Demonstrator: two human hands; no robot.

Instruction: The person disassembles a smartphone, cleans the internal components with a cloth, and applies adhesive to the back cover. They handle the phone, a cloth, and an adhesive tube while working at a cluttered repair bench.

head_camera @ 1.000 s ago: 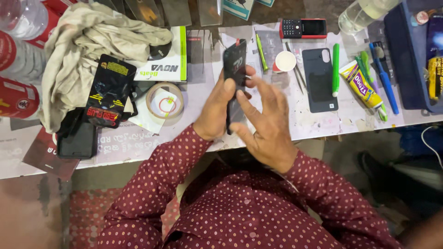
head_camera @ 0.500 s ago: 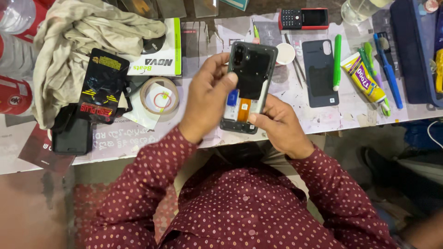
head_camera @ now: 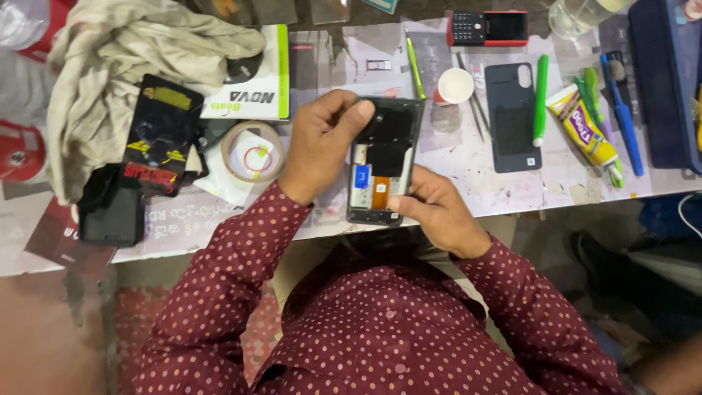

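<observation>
Cluttered worktop (head_camera: 512, 192), papered over and strewn with repair odds and ends. I list from the fingers out:

- Left hand (head_camera: 322, 146): fingers closed round the top corner of an opened phone (head_camera: 384, 161), thumb pressing near the camera end, steadying it.
- Right hand (head_camera: 439, 212): fingers pinch the lower edge, propping it tilted toward me so the insides show.
- Phone: above the worktop's near edge.
- Close by: tape roll (head_camera: 252, 152), small white cup (head_camera: 455, 85), dark back cover (head_camera: 512, 117) laid flat, glue tube (head_camera: 585, 132), green pen (head_camera: 540, 99), crumpled cloth (head_camera: 139, 51).
</observation>
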